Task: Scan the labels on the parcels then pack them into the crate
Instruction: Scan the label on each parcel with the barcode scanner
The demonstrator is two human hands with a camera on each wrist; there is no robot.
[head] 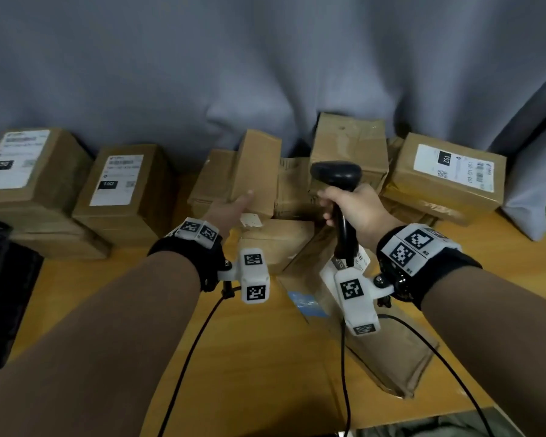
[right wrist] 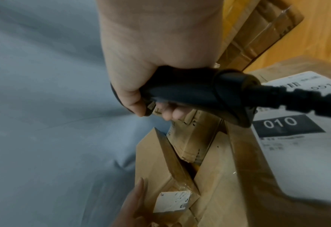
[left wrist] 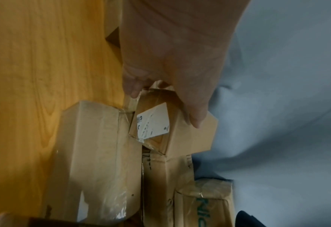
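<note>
Right hand (head: 355, 209) wrapped round scanner (head: 338, 176), held upright ready to aim; left hand (head: 230, 209) gripping tilted parcel (head: 259, 171) at 12 o'clock on desk (head: 249, 357), probably turning its label (left wrist: 154, 121) into reach; crate not clearly seen

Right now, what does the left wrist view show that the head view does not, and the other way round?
Only the left wrist view shows the white label on the side of the small upright parcel that the left hand holds; in the head view that face is turned away.

Only the head view shows the right hand gripping the black scanner, two parcels with "150" labels at the left, a "102" parcel at the right, and the dark crate edge.

Both show the left hand on that parcel, the wooden table and the grey curtain.
</note>
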